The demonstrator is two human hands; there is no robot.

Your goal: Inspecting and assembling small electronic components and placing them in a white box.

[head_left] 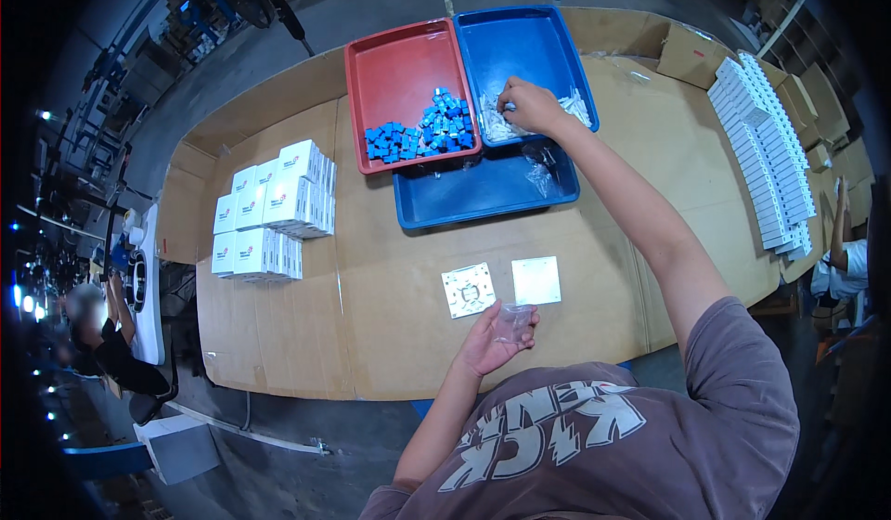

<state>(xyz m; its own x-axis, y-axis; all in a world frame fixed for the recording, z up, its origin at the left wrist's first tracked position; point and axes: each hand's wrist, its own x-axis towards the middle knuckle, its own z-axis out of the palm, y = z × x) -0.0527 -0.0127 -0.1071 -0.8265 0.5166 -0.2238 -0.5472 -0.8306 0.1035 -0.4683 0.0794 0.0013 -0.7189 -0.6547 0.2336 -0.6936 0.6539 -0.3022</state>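
Observation:
My left hand (490, 342) is near the table's front edge, its fingers closed on a small clear plastic bag (512, 323). Just beyond it lies a white square plate with a patterned middle and holes (458, 303); a plain white square plate (536, 280) is to its right. My right arm stretches over the table to the far blue tray (506, 39). There my right hand (534, 108) is closed in a pinch above a pile of small white pieces (577, 107). What its fingertips hold is too small to make out.
A red tray (394, 56) holds several small blue blocks (436, 125). Nearer, another blue tray (445, 206) has crumpled clear plastic (540, 178). White boxes (269, 206) are stacked left, more white boxes (761, 153) right. Cardboard walls edge the table (390, 353). Other people are at both sides.

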